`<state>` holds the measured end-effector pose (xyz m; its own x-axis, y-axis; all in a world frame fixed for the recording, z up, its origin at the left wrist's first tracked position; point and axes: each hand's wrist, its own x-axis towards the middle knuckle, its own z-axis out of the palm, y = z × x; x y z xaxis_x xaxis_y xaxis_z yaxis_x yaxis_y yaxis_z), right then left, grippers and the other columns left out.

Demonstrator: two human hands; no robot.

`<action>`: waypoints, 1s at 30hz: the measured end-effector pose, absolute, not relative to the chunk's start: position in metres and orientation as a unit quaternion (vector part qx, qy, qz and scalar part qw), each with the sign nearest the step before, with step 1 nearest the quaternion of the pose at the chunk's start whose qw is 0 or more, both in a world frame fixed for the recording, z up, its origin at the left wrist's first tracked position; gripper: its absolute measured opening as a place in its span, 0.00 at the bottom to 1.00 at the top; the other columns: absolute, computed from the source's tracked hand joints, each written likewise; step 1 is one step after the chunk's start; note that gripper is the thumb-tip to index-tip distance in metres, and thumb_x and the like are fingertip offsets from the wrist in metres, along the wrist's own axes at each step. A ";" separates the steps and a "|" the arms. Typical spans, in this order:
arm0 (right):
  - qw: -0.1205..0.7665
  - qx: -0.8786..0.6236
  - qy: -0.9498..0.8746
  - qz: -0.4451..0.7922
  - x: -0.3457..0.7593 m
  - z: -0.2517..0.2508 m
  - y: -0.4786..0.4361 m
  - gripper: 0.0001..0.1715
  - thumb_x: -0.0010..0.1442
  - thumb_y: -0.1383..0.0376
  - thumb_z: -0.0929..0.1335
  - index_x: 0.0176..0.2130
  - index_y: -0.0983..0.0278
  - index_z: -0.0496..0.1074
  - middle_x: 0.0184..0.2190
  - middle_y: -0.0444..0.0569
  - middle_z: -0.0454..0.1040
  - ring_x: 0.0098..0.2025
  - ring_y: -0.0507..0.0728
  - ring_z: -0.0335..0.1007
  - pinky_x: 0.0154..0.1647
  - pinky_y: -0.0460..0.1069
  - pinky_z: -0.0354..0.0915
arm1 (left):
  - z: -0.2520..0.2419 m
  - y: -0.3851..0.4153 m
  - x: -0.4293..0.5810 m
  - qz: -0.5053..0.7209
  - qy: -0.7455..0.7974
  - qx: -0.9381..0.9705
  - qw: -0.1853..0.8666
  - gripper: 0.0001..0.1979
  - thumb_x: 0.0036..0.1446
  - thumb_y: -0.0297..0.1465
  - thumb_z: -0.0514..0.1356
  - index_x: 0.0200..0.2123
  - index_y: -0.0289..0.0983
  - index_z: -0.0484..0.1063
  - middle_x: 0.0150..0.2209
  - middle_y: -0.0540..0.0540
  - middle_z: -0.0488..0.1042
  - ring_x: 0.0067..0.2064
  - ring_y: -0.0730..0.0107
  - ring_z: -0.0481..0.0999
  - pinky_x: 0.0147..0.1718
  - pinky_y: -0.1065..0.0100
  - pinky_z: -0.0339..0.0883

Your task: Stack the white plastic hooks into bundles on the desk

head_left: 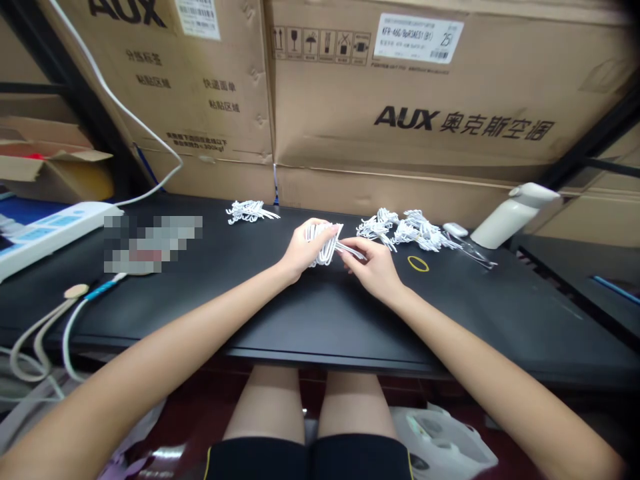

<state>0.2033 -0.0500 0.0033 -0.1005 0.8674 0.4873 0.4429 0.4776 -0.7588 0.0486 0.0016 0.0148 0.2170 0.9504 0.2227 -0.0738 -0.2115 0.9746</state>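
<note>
My left hand grips a bundle of white wire hooks just above the black table. My right hand pinches the bundle's right end, where one hook sticks out. A loose pile of the same white hooks lies just right of my hands. A smaller bunch of white hooks lies at the back, left of my left hand. A yellow rubber band rests flat on the table beside my right hand.
Large AUX cardboard boxes stand along the table's back edge. A white tape dispenser sits at the right, with a clear plastic bag beside it. A white and blue device and its cables lie at the left.
</note>
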 end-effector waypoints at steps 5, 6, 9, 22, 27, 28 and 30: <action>0.465 -0.464 -0.726 0.205 0.205 0.005 -0.050 0.14 0.59 0.59 0.65 0.40 0.63 0.74 0.35 0.51 0.76 0.32 0.57 0.73 0.30 0.50 0.69 | 0.016 0.000 0.049 0.496 0.365 0.603 0.507 0.18 0.46 0.42 0.65 0.35 0.36 0.70 0.29 0.50 0.73 0.30 0.73 0.72 0.31 0.71 0.67; 0.462 -0.464 -0.728 0.203 0.205 0.005 -0.050 0.13 0.59 0.59 0.65 0.40 0.63 0.74 0.35 0.51 0.76 0.33 0.57 0.73 0.30 0.50 0.69 | 0.016 0.000 0.049 0.495 0.365 0.605 0.506 0.18 0.46 0.43 0.65 0.35 0.36 0.70 0.29 0.50 0.73 0.30 0.73 0.72 0.31 0.71 0.67; 0.457 -0.467 -0.732 0.195 0.204 0.007 -0.050 0.12 0.58 0.60 0.65 0.39 0.63 0.74 0.35 0.52 0.76 0.33 0.58 0.73 0.30 0.50 0.69 | 0.017 -0.001 0.048 0.491 0.365 0.609 0.505 0.19 0.46 0.43 0.65 0.35 0.35 0.70 0.28 0.50 0.73 0.29 0.73 0.72 0.31 0.71 0.67; 0.449 -0.465 -0.735 0.202 0.205 0.006 -0.049 0.10 0.57 0.60 0.66 0.37 0.63 0.74 0.33 0.50 0.77 0.31 0.56 0.73 0.30 0.49 0.68 | 0.018 -0.003 0.048 0.484 0.358 0.632 0.489 0.18 0.46 0.42 0.66 0.34 0.36 0.69 0.27 0.51 0.71 0.27 0.74 0.70 0.29 0.72 0.65; 0.445 -0.467 -0.736 0.205 0.205 0.007 -0.050 0.09 0.57 0.61 0.66 0.36 0.63 0.73 0.33 0.49 0.77 0.31 0.56 0.73 0.29 0.49 0.68 | 0.018 -0.003 0.047 0.482 0.350 0.652 0.469 0.17 0.46 0.42 0.65 0.34 0.36 0.69 0.27 0.51 0.71 0.27 0.74 0.70 0.28 0.72 0.64; 0.445 -0.467 -0.736 0.207 0.205 0.006 -0.050 0.09 0.57 0.61 0.66 0.36 0.63 0.73 0.33 0.49 0.77 0.31 0.56 0.73 0.29 0.49 0.68 | 0.018 -0.003 0.047 0.481 0.350 0.656 0.465 0.17 0.47 0.42 0.65 0.34 0.36 0.69 0.27 0.51 0.71 0.27 0.74 0.70 0.27 0.73 0.64; 0.444 -0.465 -0.736 0.210 0.205 0.006 -0.050 0.09 0.57 0.61 0.66 0.36 0.63 0.73 0.33 0.49 0.77 0.31 0.56 0.73 0.29 0.49 0.68 | 0.018 -0.003 0.047 0.480 0.349 0.664 0.455 0.17 0.47 0.42 0.65 0.34 0.36 0.69 0.28 0.50 0.71 0.28 0.74 0.70 0.28 0.73 0.64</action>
<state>0.2047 -0.0497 0.0056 -0.1727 0.8719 0.4583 0.4981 0.4787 -0.7230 0.0468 -0.0031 0.0184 0.2954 0.9003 0.3198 0.0271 -0.3425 0.9391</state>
